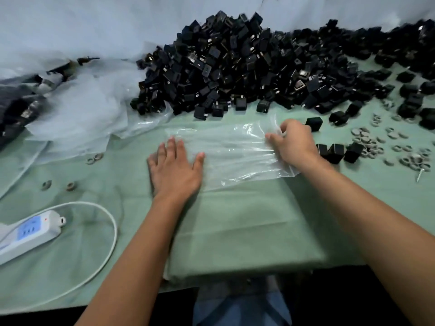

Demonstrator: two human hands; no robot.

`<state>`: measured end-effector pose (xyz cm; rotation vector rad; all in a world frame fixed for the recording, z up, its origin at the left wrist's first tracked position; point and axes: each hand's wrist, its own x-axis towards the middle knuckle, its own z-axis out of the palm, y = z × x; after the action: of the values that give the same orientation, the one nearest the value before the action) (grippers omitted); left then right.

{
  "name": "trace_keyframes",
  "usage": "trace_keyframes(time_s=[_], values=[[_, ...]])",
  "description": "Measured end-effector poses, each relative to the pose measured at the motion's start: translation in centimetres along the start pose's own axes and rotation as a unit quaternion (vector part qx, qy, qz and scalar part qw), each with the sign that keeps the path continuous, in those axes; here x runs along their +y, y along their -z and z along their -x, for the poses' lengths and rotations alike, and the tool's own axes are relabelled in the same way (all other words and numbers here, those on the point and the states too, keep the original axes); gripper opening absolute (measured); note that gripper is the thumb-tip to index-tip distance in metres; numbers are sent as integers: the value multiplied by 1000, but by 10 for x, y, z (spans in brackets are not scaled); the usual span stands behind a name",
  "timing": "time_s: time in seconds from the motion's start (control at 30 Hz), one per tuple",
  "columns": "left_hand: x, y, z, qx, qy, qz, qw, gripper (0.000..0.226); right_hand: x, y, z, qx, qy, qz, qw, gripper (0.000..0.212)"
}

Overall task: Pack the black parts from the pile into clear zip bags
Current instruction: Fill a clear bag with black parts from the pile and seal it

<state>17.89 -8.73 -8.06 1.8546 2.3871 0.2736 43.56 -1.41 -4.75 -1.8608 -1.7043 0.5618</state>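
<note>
1. Head view: the pile of black parts (235,67) is being seen along the far side of the green desk (235,220), with open cloth lying between it and the near edge.
2. A clear zip bag (230,151) is lying flat on the desk, just in front of the pile.
3. The bag's left end is being pressed down by the left hand (175,168), palm flat and fingers spread straight.
4. The bag's right end is being pinched by the right hand (292,144), fingers curled.
5. Grey rings (367,140) are lying scattered to the right; a power strip (28,234) is lying near the left edge.
</note>
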Motion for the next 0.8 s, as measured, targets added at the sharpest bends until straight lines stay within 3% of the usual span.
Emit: trace_keyframes(time_s=[0.17,0.33,0.43,0.63,0.73,0.8], values=[[-11,11,5,-43,43,-21,998,84,-4,-6,8,49,43,109,992,38],[7,27,-29,61,-31,25,997,72,-7,-11,14,57,86,193,976,32],[8,16,-49,-7,-68,27,997,74,1,-12,18,76,72,229,968,18],[-1,6,-57,-22,-9,-31,999,80,9,-11,21,77,73,274,956,19],[27,11,-47,35,-12,-33,999,85,-4,-11,17,99,74,326,937,21],[49,8,-36,55,-53,-20,997,83,-18,-16,14,135,123,324,928,22]])
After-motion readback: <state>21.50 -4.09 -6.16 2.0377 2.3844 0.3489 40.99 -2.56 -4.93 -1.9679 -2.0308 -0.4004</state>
